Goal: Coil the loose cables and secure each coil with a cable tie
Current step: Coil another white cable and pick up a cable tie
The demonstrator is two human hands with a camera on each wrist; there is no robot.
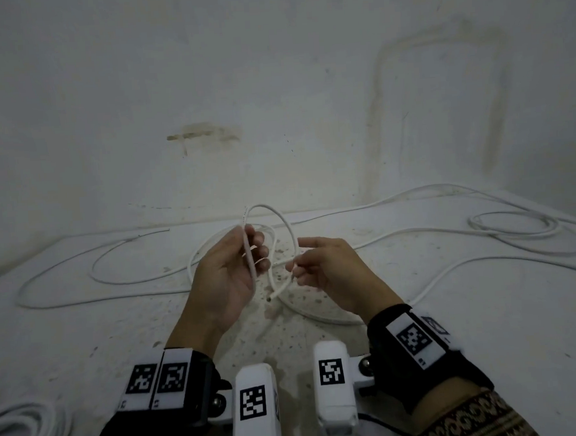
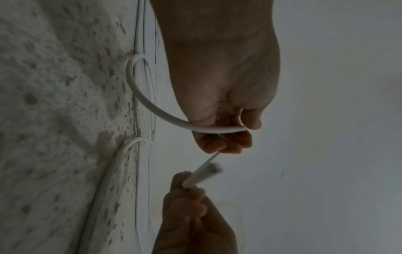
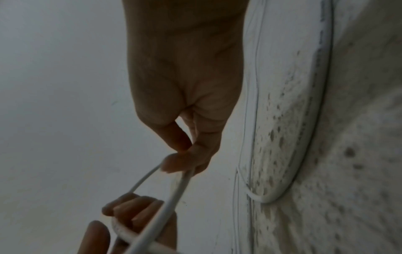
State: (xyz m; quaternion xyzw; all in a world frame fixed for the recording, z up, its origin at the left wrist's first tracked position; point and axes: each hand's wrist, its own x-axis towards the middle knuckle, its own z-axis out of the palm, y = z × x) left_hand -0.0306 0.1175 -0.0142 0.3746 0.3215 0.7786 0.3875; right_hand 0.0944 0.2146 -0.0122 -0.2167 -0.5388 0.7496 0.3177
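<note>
Your left hand (image 1: 231,272) grips cable (image 1: 281,218) loop; right hand (image 1: 320,266) pinches its end (image 1: 279,290). First loop forming; no tie on, other cables (image 1: 516,227) left.

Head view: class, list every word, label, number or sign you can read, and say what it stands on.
No readable words or numbers.
Square black-and-white marker patterns, not text: on the left wristband, the right wristband and the two white camera housings.
Faint print on the white cable above the left hand: too small to read.
Small marks beneath the markers: too blurred.
</note>
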